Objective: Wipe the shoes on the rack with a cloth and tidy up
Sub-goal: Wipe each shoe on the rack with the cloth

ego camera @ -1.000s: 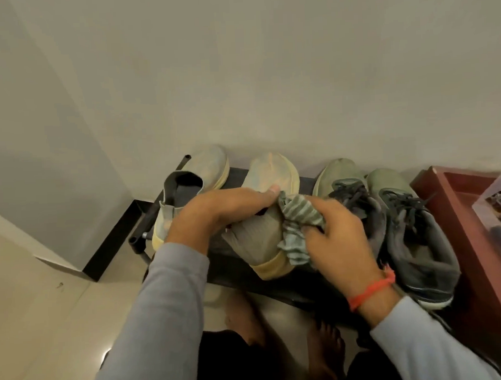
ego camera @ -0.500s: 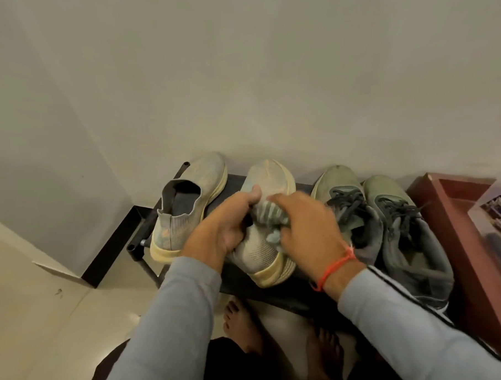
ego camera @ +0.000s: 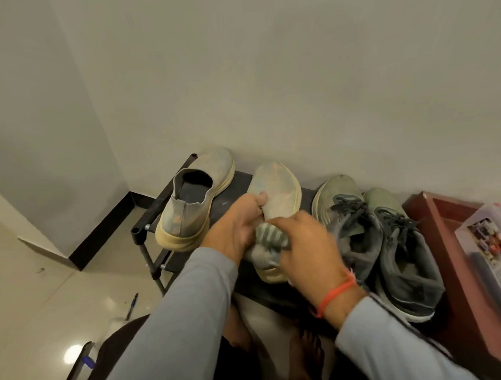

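Observation:
A black shoe rack (ego camera: 237, 181) stands against the wall with two pairs of shoes on top. My left hand (ego camera: 236, 225) grips the second pale knit slip-on shoe (ego camera: 278, 188) at its opening, thumb on the upper. My right hand (ego camera: 306, 245) holds a striped grey cloth (ego camera: 270, 236) bunched against that shoe's heel part. The other pale slip-on (ego camera: 192, 204) rests at the rack's left end. Two grey-green laced sneakers (ego camera: 339, 203) (ego camera: 401, 246) sit side by side to the right.
A reddish wooden cabinet (ego camera: 434, 225) stands right of the rack, with a clear plastic box (ego camera: 493, 245) on it. A blue pen (ego camera: 132, 305) lies on the glossy tiled floor at the left. My bare feet show below the rack. The wall corner is at the left.
My right hand with the cloth has moved left from the shoe's side onto its heel opening. My left hand keeps its grip on the shoe. The view has shifted a little.

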